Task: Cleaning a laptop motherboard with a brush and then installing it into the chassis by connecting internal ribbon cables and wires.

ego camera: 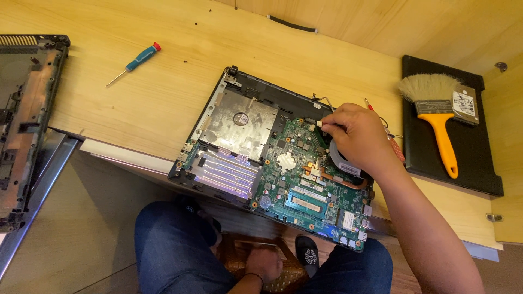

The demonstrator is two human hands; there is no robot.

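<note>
Wooden desk (163,103) carries an opened laptop base (272,158), its green circuit board (305,185) bare beside a dull metal plate (239,128). Right hand (357,139) pinches a small white connector (321,124) at the board's upper edge, near the round fan. That plug looks light, stiff and fragile; best gripped by its plastic body, not the wires. Left hand (264,265) rests loosely curled on the lap. A yellow-handled brush (436,109) and a blue screwdriver (133,64) lie apart.

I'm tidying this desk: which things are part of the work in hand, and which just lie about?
In use:
right hand
small white connector
opened laptop base

Lying about:
teal screwdriver
paintbrush
hard drive
black cover
second laptop shell
left hand, resting low by the lap
</note>
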